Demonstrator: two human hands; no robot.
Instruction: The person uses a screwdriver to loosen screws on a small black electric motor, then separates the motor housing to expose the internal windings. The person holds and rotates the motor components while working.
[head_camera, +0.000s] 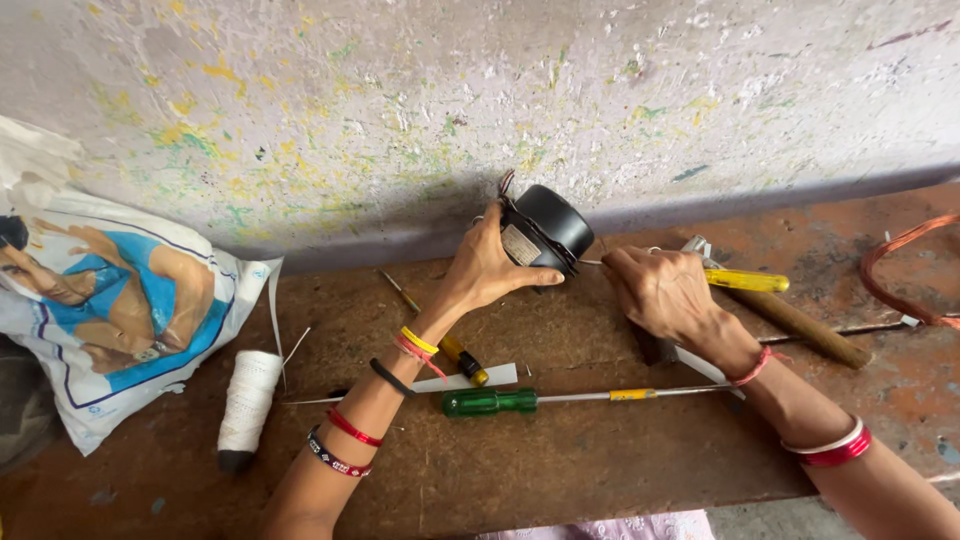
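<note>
Black and round, a small motor (547, 228) stands on its edge at the back of the worn brown wooden worktop (560, 460), close to the paint-flecked wall (480, 90). A pale label shows on its side and a few thin wires stick up from its top. The left hand (487, 268) holds it upright: the thumb lies under the housing and the fingers curve round the far side, so this grip is pressed onto the motor. The right hand (662, 290) is just right of the motor, curled into a fist around a tool with a yellow handle (746, 280) that juts out to the right; what the tool's tip touches cannot be told.

On the worktop below the hands lies a green-handled screwdriver (490, 402), its long shaft pointing right. A smaller screwdriver with a yellow-and-black handle (463, 358) lies slanted under the left wrist, beside a white strip (480, 380). A wooden-handled tool (795, 322) rests right of the right hand. A coil of copper wire (895, 270) sits at the far right edge.

At the left, a white printed plastic bag (120, 330) slumps against the wall; its contents are hidden. A spool of white thread (248, 405) lies just beside it.
</note>
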